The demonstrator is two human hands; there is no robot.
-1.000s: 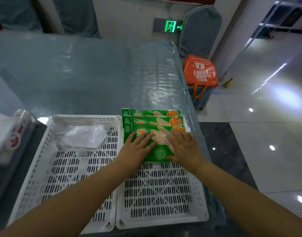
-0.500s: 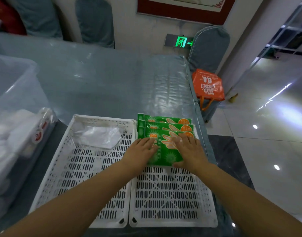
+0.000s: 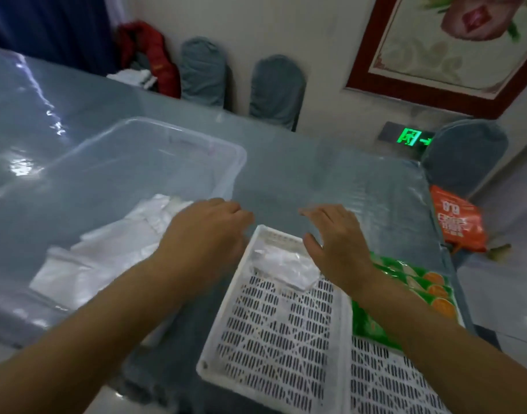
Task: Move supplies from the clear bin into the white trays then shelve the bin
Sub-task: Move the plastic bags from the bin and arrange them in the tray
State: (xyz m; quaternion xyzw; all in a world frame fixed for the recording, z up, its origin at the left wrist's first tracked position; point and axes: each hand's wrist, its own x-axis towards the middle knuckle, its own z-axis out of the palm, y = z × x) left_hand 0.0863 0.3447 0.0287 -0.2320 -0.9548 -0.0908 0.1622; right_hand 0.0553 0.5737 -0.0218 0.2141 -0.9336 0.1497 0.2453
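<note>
Near tray: a white slotted tray point(image 3: 274, 339) fills the lower centre of the frame; a clear plastic packet point(image 3: 283, 267) lies at its far end.
Second tray: another white tray point(image 3: 384, 380) sits touching it at lower right, with green and orange packets point(image 3: 417, 288) stacked at its far end, partly hidden by the right forearm.
Left hand point(image 3: 205, 234): at centre frame, over the near right corner of the bin; fingers loosely curled downward, grasping nothing.
Right hand point(image 3: 337, 243): just right of centre, above the far end of the near tray; fingers spread and released, empty.
Clear bin point(image 3: 154, 138): left half of the frame, beside the trays, holding white bagged supplies point(image 3: 113, 249).
Table point(image 3: 331, 180): grey-blue glossy cover, running to the upper left.
Far right: an orange bag point(image 3: 456, 219) beyond the table edge.
</note>
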